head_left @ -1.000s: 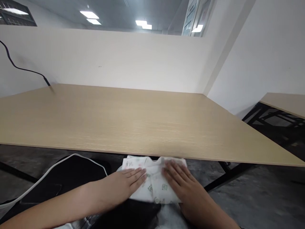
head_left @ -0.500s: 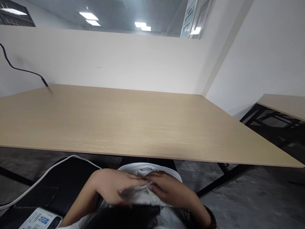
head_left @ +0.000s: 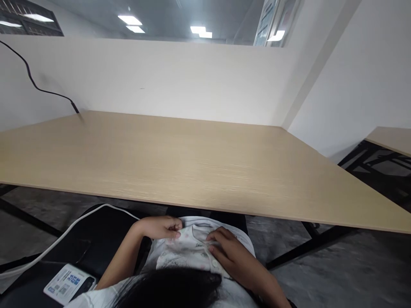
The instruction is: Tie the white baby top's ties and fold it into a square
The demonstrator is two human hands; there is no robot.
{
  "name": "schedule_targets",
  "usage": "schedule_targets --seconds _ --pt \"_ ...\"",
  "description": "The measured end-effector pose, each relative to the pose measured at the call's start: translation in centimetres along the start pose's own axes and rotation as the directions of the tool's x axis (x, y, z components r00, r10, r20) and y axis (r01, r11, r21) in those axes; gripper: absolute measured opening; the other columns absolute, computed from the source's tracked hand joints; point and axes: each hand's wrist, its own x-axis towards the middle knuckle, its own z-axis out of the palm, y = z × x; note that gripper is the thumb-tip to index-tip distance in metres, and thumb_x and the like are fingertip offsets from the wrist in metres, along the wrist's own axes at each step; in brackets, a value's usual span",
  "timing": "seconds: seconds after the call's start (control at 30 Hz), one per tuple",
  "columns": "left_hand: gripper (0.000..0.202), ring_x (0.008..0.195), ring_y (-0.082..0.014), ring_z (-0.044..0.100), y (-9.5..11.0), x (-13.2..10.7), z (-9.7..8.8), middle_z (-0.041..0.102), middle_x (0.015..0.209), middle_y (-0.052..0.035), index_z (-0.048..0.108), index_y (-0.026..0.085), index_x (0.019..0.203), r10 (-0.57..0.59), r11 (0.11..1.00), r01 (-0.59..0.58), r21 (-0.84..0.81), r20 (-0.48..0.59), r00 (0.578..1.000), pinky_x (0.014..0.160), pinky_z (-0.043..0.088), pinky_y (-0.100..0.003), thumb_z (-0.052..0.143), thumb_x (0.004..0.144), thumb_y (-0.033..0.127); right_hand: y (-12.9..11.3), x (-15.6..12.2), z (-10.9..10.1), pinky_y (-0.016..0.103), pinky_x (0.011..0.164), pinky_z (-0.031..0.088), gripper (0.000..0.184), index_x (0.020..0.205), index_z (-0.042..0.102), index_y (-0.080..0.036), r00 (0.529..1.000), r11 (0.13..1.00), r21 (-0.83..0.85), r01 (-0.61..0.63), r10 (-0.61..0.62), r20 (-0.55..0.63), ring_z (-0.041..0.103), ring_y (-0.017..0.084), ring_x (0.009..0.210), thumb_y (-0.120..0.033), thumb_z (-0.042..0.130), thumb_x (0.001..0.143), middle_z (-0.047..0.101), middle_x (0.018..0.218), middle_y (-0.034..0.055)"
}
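Note:
A small white garment (head_left: pixel 186 252) with a faint printed pattern lies in my lap below the table's front edge. My left hand (head_left: pixel 160 226) pinches its upper left corner with the fingers curled shut. Over the garment's right side my right hand (head_left: pixel 227 252) rests, fingertips bent and pressed on the cloth near a row of small buttons. Dark hair (head_left: pixel 170 286) hangs in front of the lower part of the garment and hides it.
A wide light wooden table (head_left: pixel 192 167) stretches ahead to white partition walls. A black cable (head_left: pixel 38 87) hangs at the back left. A white cable (head_left: pixel 64 235) crosses a black bag (head_left: pixel 105 231), with a white and blue device (head_left: pixel 67 282) at lower left. Another table (head_left: pixel 390 139) stands at right.
The garment went from folded flat under both flat hands to lying spread in my lap. My hands came in toward my body; the left now pinches a corner. The view shifted slightly.

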Motion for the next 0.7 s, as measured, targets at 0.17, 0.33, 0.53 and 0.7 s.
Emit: schedule_targets --seconds 0.17,0.33,0.53,0.7 --pt "0.046 0.068 -0.0139 0.041 0.5 0.3 -0.1 0.047 0.072 0.0014 0.053 0.018 0.080 0.015 0.999 -0.017 -0.038 -0.043 0.999 0.060 0.033 -0.024 0.053 0.086 0.064 0.2 -0.1 0.3 0.033 0.088 0.045 0.008 0.100 0.059 -0.023 0.998 0.999 -0.010 -0.051 0.051 -0.030 0.060 0.022 0.101 -0.025 0.053 0.095 0.067 0.106 0.0047" --pt "0.037 0.067 -0.0137 0.042 1.2 0.3 -0.2 0.049 0.070 0.0019 0.053 0.019 0.079 -0.016 1.000 0.018 0.009 -0.160 0.987 0.058 0.031 -0.023 0.054 0.087 0.055 0.6 0.0 0.4 0.033 0.081 0.046 0.007 0.091 0.058 -0.023 0.996 0.999 -0.015 -0.045 0.044 -0.073 0.061 0.022 0.091 -0.027 0.054 0.094 0.067 0.097 0.0032" --pt "0.022 0.073 -0.0178 0.052 1.0 0.9 0.4 0.058 0.074 -0.0005 0.055 0.020 0.080 -0.057 0.989 0.083 0.126 -0.203 0.978 0.063 0.037 -0.026 0.050 0.088 0.040 0.7 0.2 0.5 0.034 0.084 0.047 0.008 0.089 0.061 -0.023 0.991 0.999 -0.022 -0.030 0.027 -0.131 0.062 0.023 0.095 -0.024 0.054 0.093 0.067 0.098 0.0052" --pt "0.022 0.096 -0.0253 0.060 4.0 0.4 1.3 0.068 0.101 -0.0065 0.062 0.022 0.106 -0.087 0.967 0.161 0.197 -0.337 0.938 0.082 0.045 -0.033 0.051 0.090 0.031 0.3 0.3 0.3 0.034 0.085 0.047 0.010 0.089 0.061 -0.022 0.983 0.999 -0.030 -0.014 0.009 -0.183 0.062 0.023 0.096 -0.018 0.052 0.092 0.068 0.097 0.0057"
